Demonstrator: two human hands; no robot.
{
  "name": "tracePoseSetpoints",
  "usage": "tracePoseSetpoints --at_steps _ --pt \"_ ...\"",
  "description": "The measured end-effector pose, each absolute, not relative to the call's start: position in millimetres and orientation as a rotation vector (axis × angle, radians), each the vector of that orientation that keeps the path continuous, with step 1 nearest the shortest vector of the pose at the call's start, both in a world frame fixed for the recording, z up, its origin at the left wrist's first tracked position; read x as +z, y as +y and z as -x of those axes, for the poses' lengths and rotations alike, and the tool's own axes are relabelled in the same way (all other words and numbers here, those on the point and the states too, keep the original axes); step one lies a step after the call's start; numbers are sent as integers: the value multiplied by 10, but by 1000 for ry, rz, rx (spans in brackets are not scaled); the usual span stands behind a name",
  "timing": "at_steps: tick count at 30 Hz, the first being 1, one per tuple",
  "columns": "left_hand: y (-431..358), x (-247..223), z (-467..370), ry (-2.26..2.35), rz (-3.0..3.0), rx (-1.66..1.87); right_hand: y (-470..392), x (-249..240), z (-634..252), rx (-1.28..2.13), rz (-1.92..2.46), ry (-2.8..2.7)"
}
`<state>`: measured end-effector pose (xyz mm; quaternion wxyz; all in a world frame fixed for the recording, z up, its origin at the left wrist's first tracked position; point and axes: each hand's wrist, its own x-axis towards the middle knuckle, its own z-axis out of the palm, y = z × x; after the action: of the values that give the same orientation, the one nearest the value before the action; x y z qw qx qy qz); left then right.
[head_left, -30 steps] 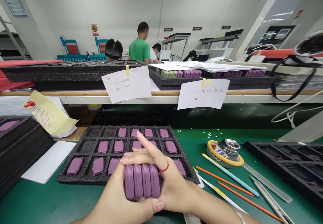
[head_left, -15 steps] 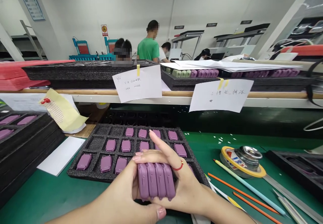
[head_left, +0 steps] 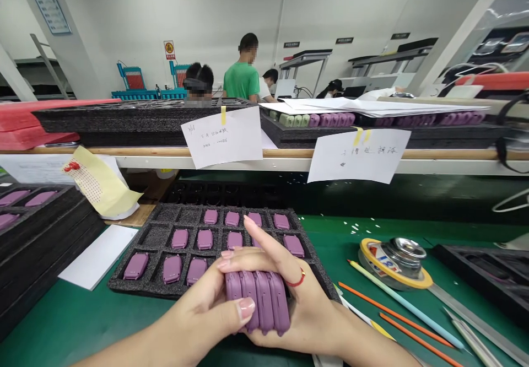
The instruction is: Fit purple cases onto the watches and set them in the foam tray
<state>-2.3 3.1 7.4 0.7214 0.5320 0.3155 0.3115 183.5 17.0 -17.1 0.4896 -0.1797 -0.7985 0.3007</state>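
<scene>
- Foam tray (head_left: 144, 289), dark and speckled, lies beyond the hands, its square cells holding rounded purple pieces (head_left: 136, 266) laid flat, one to a cell; rough foam floor shows in cells at its far left
- Row of four purple cases (head_left: 266, 301) stands side by side in the hands, over the tray's near edge; they look smooth and matte, with rounded ends and narrow slots
- Both hands are together, clamped around this row: left hand (head_left: 198, 309) from the left, its thumb flat across the near faces, right hand (head_left: 309, 309) behind and at the right
- Stacked black trays (head_left: 49, 257) at left hold more purple pieces (head_left: 41, 198)
- Open tray (head_left: 285, 134) on the far shelf carries green pieces (head_left: 294, 119) and purple ones packed upright, partly under white sheets (head_left: 322, 106)
- Dark tray (head_left: 487, 290) at right has contents too dim to tell
- Slim orange sticks (head_left: 392, 312) and a metal-capped glass jar (head_left: 403, 265) rest on the green surface (head_left: 49, 328), right
</scene>
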Motion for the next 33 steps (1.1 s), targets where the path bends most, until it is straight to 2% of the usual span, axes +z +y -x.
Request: tracePoseSetpoints --at_steps 7,14,24,33 --pt "53 110 -96 720 -1205 724 159 -176 -1835 539 440 -2047" --pt "73 88 -120 940 -1424 834 123 -239 -1828 326 473 -2155" --pt "74 97 -91 977 -1539 925 107 -47 -1887 817 504 -1946" --pt "12 163 -141 1065 -1424 909 86 -142 -1700 1197 619 -1468"
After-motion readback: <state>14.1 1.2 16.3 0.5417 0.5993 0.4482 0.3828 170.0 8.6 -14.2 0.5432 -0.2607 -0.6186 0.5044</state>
